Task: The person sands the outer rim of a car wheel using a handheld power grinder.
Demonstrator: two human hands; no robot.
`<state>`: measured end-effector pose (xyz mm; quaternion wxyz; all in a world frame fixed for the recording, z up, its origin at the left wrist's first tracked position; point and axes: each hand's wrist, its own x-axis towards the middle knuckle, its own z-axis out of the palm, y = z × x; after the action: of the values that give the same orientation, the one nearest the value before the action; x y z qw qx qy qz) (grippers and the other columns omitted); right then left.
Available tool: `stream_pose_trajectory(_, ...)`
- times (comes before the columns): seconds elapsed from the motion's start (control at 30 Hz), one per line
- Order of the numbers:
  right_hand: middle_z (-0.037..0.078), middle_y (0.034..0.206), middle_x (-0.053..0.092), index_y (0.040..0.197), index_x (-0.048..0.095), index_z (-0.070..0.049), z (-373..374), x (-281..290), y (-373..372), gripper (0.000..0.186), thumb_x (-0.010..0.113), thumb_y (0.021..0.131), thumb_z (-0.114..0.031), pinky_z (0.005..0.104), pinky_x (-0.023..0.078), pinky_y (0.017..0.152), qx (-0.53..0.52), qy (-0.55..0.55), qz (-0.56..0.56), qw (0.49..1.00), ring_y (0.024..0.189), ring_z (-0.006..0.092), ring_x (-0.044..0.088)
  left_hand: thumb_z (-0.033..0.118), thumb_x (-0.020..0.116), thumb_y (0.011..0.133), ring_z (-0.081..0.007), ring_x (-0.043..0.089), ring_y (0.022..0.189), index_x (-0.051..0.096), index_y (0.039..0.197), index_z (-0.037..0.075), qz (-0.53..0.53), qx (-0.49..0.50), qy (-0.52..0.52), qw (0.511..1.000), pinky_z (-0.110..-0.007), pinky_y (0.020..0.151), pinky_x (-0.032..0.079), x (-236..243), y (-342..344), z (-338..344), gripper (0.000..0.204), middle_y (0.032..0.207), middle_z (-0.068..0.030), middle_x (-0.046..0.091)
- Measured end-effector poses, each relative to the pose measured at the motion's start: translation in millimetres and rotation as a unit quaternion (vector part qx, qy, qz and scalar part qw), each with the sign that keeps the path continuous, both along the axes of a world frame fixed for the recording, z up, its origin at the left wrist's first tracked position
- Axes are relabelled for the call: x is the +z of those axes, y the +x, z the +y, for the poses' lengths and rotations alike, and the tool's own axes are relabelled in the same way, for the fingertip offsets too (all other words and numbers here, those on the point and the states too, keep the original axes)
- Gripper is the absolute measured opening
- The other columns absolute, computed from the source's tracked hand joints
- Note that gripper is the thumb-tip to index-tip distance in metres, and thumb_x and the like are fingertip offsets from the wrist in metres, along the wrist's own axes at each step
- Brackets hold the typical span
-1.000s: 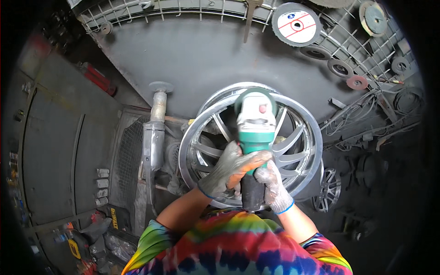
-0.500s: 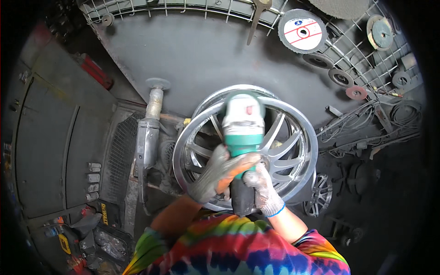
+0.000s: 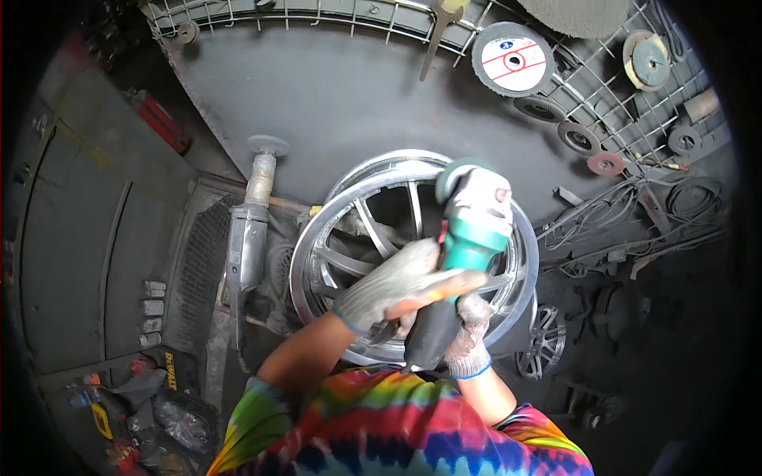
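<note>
A green-and-white angle grinder [image 3: 474,230] with a black handle end is held over a silver alloy wheel rim [image 3: 313,278], its disc tilted toward the upper right part of the rim; whether it touches is unclear. My left hand [image 3: 405,285], in a grey glove with orange on it, grips the grinder's body from the left. My right hand [image 3: 468,337], in a dirty whitish glove, holds it lower down on the right. A second ring [image 3: 371,163] shows behind the top of the rim.
A long grey power tool [image 3: 248,250] with a disc stands left of the rim. Wire rack [image 3: 349,17] carries discs [image 3: 513,62] at the back. Cables [image 3: 675,206] hang right; another wheel [image 3: 542,345] sits lower right. Metal cabinet [image 3: 67,254] and tool cases [image 3: 178,404] are left.
The grinder has swung from upright over the middle to tilted toward the upper right, both hands moving with it. My left arm sits more slanted across the rim.
</note>
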<state>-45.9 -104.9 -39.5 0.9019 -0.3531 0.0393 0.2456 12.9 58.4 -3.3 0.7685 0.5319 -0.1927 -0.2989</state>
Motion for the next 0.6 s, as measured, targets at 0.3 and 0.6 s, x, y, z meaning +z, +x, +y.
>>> stream_pose_trajectory(0.3, 0.006, 0.116, 0.058, 0.132, 0.051, -0.001, 50.1, 57.4, 19.1, 0.047, 0.065, 0.092, -0.022, 0.03, 0.045, 0.093, 0.28, -0.263, -0.169, 0.908, 0.107, 0.0136, 0.054, 0.031, 0.066, 0.089, -0.0311, 0.06, 0.114, 0.039, 0.14, 0.004, 0.142, 0.215, -0.441, 0.86, -0.046, 0.098, 0.05, -72.3, -92.9, 7.6, 0.064, 0.122, -0.0202, 0.06)
stream_pose_trajectory(0.6, 0.005, 0.117, 0.059, 0.136, 0.045, -0.002, 24.8, 57.1, 19.6, 0.052, 0.063, 0.094, -0.025, 0.0297, 0.044, 0.096, 0.188, -0.312, -0.104, 0.925, 0.11, 0.0126, 0.052, 0.024, 0.069, 0.089, -0.0239, 0.062, 0.109, 0.044, 0.135, 0.002, 0.175, 0.208, -0.354, 0.895, -0.039, 0.097, 0.052, -78.7, -59.7, -5.1, 0.057, 0.118, -0.0139, 0.06)
